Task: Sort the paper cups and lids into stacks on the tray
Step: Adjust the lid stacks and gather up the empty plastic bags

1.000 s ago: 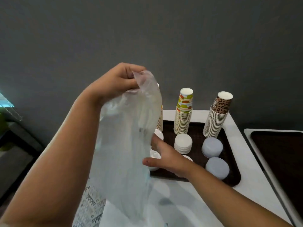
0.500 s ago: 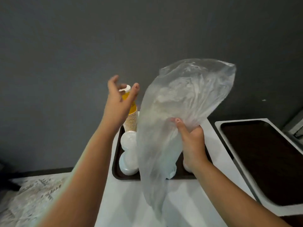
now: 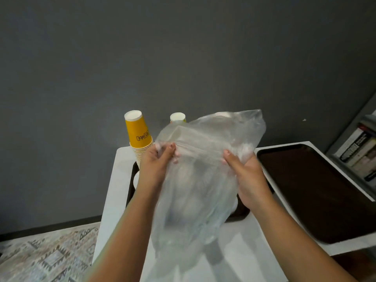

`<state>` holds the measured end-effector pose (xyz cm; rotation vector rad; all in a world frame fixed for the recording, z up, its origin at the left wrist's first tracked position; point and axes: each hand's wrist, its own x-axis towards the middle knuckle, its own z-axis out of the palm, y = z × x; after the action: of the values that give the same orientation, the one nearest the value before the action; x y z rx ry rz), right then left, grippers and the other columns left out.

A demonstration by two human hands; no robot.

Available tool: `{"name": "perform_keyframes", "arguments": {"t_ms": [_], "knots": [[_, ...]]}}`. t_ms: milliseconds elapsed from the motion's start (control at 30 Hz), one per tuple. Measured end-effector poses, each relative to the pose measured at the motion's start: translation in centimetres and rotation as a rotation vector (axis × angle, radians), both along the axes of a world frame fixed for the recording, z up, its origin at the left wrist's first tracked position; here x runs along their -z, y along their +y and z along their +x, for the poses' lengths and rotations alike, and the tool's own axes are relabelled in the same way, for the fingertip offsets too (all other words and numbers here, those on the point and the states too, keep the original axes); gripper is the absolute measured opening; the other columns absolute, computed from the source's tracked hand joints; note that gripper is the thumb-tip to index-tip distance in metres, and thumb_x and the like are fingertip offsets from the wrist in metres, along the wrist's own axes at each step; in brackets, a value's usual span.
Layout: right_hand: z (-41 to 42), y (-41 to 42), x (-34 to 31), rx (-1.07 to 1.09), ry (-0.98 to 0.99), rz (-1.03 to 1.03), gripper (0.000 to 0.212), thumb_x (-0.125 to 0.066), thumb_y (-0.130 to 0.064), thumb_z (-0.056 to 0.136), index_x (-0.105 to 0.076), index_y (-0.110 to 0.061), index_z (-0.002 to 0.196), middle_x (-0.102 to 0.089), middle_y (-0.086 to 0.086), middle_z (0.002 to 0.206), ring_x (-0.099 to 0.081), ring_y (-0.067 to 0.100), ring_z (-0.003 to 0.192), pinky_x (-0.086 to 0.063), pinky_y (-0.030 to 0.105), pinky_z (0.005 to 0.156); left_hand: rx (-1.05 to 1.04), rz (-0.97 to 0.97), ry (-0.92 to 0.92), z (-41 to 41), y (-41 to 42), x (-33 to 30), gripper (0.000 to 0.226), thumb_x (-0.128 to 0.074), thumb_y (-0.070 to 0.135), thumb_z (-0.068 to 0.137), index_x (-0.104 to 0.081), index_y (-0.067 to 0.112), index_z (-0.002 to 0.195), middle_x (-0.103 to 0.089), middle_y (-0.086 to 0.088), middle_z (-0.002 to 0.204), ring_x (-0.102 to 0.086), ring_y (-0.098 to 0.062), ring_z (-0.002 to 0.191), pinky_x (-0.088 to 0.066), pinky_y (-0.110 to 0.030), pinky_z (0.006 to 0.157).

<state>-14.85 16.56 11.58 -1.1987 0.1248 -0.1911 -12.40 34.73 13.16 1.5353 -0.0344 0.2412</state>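
The cups and lids are mostly hidden right now. A stack of yellow cups (image 3: 140,143), upside down, stands at the far left corner of the dark tray (image 3: 130,190), which sits toward the far edge of the white surface (image 3: 114,180). Just to its right, the white bottom of a second cup stack (image 3: 177,117) pokes up behind the bag. A bit of a white lid (image 3: 136,178) shows on the tray's left side, right beside the person's left wrist. The rest of that tray is covered by the bag, so what else is on it can't be made out.

The big clear plastic bag (image 3: 199,180) hangs over the middle of the tray and drapes down toward the near edge of the surface. Both hands are on it: the left hand (image 3: 155,165) has its grip closed, pinching the plastic between thumb and fingers near the top edge, and the right hand (image 3: 246,176) is clamped on the bag's right side, thumb in front and fingers behind the film.

A second, bare brown tray (image 3: 317,190) sits on its own white surface off to the right. Past its far right corner there's a row of books (image 3: 360,155). A patterned rug (image 3: 46,257) covers the floor to the left.
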Motion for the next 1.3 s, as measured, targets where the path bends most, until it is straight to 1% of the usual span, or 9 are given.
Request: {"name": "perform_keyframes", "arguments": {"t_ms": [167,267,433,533,633,767,900,1033,1300], "knots": [[-0.7,-1.7,-0.3,0.201,-0.06,-0.072,0.069,-0.058,-0.01,0.092,-0.025,-0.045,0.142,-0.055,-0.008,0.13,-0.062,0.009,0.108,-0.047,0.04,0.101,-0.043,-0.033,-0.018,0.1,-0.4,0.4,0.012,-0.055,0.006,0.093,-0.061,0.013,0.086,-0.068,0.011,0.063,-0.061,0.003,0.06,-0.047,-0.011,0.062],[-1.2,-2.8,-0.6,0.211,-0.129,-0.183,0.051,-0.05,-0.009,0.096,-0.042,-0.041,0.135,-0.069,-0.005,0.098,-0.061,0.012,0.083,-0.05,0.034,0.088,-0.06,-0.027,-0.063,0.0,-0.5,0.5,0.035,-0.059,0.004,0.091,-0.047,0.028,0.112,-0.068,-0.006,0.094,-0.065,-0.004,0.073,-0.052,-0.022,0.074],[-2.5,-4.6,-2.0,0.015,-0.116,-0.613,0.049,-0.075,-0.023,0.073,-0.059,-0.036,0.118,-0.059,-0.015,0.105,-0.052,-0.014,0.1,-0.04,0.007,0.09,0.285,0.446,-0.301,0.0,0.3,-1.0,0.066,-0.063,0.008,0.088,-0.033,0.035,0.14,-0.058,-0.007,0.108,-0.054,-0.003,0.083,-0.044,-0.009,0.077],[-3.0,-5.2,-2.4,0.063,-0.089,-0.997,0.069,-0.084,-0.014,0.067,-0.051,-0.04,0.121,-0.048,-0.016,0.098,-0.05,-0.013,0.093,-0.033,-0.006,0.078,0.316,0.837,-0.374,0.4,1.0,-1.4,0.067,-0.082,0.013,0.07,-0.052,0.02,0.13,-0.054,0.013,0.084,-0.054,-0.005,0.077,-0.038,-0.008,0.072],[-3.1,-5.8,-2.6,0.219,-0.137,-1.058,0.046,-0.08,-0.005,0.07,-0.069,-0.024,0.11,-0.055,-0.001,0.088,-0.058,0.012,0.081,-0.037,-0.002,0.07,0.12,1.012,-0.542,1.2,1.1,-1.7,0.029,-0.082,0.0,0.063,-0.072,0.008,0.089,-0.059,-0.001,0.07,-0.059,-0.023,0.065,-0.033,-0.014,0.058],[-3.0,-6.8,-2.3,0.253,-0.183,-1.117,0.007,-0.074,-0.008,0.079,-0.074,-0.012,0.084,-0.052,-0.009,0.078,-0.055,0.007,0.07,-0.039,0.007,0.063,-0.155,0.829,-0.552,1.6,1.2,-2.1,0.013,-0.071,-0.005,0.068,-0.066,0.006,0.074,-0.047,-0.004,0.089,-0.047,-0.019,0.08,-0.031,-0.001,0.07],[-2.8,-7.4,-1.6,0.248,-0.151,-1.23,0.015,-0.076,-0.015,0.077,-0.069,-0.003,0.079,-0.049,0.005,0.083,-0.049,0.009,0.072,-0.034,0.007,0.063,-0.192,0.595,-0.461,1.3,0.4,-3.0,0.023,-0.067,0.0,0.078,-0.054,0.019,0.074,-0.049,0.009,0.125,-0.046,-0.012,0.117,-0.033,-0.007,0.088],[-2.9,-8.1,-1.2,-0.006,-0.043,-1.304,0.019,-0.078,-0.025,0.075,-0.067,-0.009,0.077,-0.046,-0.001,0.097,-0.05,0.007,0.084,-0.032,0.002,0.07,-0.162,0.467,-0.431,1.0,-1.0,-3.1,0.012,-0.054,0.006,0.091,-0.058,0.017,0.092,-0.061,0.015,0.087,-0.054,0.006,0.081,-0.044,-0.03,0.083],[-3.7,-6.0,-4.6,-0.44,-0.068,-0.957,0.079,-0.08,-0.037,0.07,-0.034,-0.053,0.133,-0.042,-0.035,0.129,-0.041,-0.02,0.116,-0.034,-0.001,0.091,0.224,0.64,-0.552,0.0,-4.3,-4.1,0.022,-0.046,0.007,0.088,-0.056,0.018,0.103,-0.051,0.024,0.078,-0.051,0.016,0.077,-0.036,-0.003,0.063]]}}
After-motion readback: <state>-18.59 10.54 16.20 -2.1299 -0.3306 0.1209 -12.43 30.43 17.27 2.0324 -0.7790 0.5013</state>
